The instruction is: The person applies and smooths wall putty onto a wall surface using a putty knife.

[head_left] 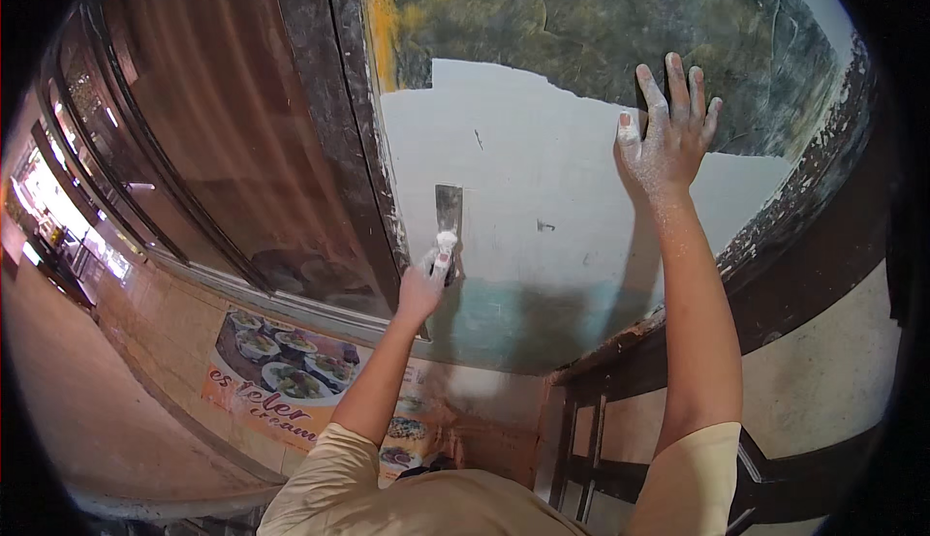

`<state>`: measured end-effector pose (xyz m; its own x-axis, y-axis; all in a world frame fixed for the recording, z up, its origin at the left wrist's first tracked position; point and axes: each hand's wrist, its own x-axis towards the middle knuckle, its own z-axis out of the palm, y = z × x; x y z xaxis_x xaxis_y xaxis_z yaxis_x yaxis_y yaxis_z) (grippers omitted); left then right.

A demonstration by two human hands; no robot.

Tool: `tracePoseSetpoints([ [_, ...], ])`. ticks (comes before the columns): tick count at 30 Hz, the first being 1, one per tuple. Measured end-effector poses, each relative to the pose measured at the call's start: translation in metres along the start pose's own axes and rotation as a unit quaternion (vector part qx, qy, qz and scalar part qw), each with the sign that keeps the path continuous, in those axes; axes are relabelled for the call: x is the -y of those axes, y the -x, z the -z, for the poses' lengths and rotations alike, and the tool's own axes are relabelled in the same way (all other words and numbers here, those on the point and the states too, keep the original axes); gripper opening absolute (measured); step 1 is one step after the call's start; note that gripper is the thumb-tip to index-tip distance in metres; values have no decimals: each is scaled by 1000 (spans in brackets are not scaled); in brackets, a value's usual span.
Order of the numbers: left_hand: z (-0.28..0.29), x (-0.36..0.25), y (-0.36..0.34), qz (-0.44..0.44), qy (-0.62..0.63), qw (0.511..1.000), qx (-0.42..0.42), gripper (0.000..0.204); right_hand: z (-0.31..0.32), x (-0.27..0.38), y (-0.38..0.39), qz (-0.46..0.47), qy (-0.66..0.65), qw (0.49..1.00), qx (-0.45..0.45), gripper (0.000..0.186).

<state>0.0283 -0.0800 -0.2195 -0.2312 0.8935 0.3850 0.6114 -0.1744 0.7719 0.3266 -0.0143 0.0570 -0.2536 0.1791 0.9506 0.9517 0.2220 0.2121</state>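
Observation:
My left hand point(426, 276) is closed round the handle of a putty knife point(449, 209). Its flat metal blade points up along a wall panel point(504, 163) coated in white filler; whether the blade touches the surface I cannot tell. White powder or filler covers the thumb and fingers. To the upper right, my right hand point(670, 139) lies with fingers spread on the wall, dusted white. Its fingertips reach onto the dark, mottled, uncoated part point(601, 23), while the palm is over the white coat. Below the white area the wall shows pale blue-green point(504, 318).
Dark wooden framing point(339, 100) borders the panel on the left, beside a brown glazed panel point(213, 120). A worn dark frame point(775, 212) edges it on the right. A printed food banner point(281, 371) lies on the floor at lower left. Dark woodwork point(601, 439) stands at lower right.

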Motion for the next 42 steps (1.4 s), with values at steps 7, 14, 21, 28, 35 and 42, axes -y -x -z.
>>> tracePoseSetpoints([
  [7,42,-74,-44,-22,-43,997,-57,45,1,-7,6,-8,-3,1000,10,56],
  [14,22,-28,-32,2,-29,997,-69,42,2,2,1,-10,-14,1000,16,58],
  [21,29,-74,-40,-79,71,989,-100,39,1,-4,4,-10,-10,1000,18,60],
  [28,49,-104,-58,-56,44,995,-72,46,0,-4,3,-1,-17,1000,-2,59],
  [35,3,-80,-26,-8,82,996,-43,42,1,-2,4,-14,-3,1000,25,58],
  [42,65,-160,-79,-38,71,997,-9,44,-1,-6,5,3,-11,1000,5,61],
])
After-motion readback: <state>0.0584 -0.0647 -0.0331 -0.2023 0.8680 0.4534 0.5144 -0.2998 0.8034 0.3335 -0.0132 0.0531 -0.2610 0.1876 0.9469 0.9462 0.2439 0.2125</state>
